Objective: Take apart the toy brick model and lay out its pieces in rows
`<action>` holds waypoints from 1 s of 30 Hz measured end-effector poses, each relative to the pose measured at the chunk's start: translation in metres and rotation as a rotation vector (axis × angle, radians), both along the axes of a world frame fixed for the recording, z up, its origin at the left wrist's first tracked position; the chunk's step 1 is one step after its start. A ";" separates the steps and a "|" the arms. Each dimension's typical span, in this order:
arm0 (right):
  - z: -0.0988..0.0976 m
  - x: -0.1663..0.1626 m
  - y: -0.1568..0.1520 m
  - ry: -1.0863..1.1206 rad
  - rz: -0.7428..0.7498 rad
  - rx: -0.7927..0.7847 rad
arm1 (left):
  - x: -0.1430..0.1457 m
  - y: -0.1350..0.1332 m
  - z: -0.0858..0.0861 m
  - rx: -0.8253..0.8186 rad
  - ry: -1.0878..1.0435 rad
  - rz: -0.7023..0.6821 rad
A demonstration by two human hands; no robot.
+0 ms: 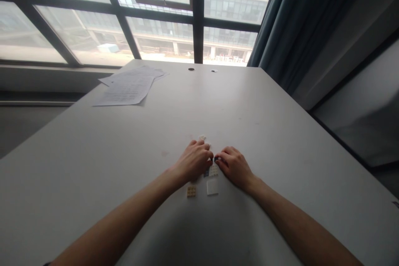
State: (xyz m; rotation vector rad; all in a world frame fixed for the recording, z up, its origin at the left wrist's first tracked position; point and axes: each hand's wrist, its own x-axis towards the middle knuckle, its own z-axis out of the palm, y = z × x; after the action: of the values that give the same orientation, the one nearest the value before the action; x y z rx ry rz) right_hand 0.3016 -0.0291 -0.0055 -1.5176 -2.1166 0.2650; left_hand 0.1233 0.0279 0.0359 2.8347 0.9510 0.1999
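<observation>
You are pinching a small dark brick (215,159) between left hand (195,161) and right hand (234,167), fingertips meeting low over the counter (280,133); it is looking light, stiff and slippery, best gripped by its side edges; a tan plate (191,191) and a white tile (212,187) are lying just beside.

Two human arms, both in view from the bottom frame edge up. Left hand (195,160) and right hand (233,168) are bare, and so are the fingers (201,144). Left forearm (124,220) and right forearm (296,228) are uncovered along their whole visible length. A tiny dark strip (46,263) sits at the left arm's bottom edge. It may be a sleeve hem or a band, too small to tell.
</observation>
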 end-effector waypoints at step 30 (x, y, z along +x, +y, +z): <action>-0.002 0.001 0.002 0.070 -0.009 -0.021 | 0.002 0.003 -0.006 -0.005 -0.022 0.027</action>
State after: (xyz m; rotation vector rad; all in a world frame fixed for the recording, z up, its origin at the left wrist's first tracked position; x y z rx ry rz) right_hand 0.3026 -0.0269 -0.0074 -1.5077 -2.0577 0.3336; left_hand 0.1248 0.0310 0.0295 2.8104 0.9838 0.2304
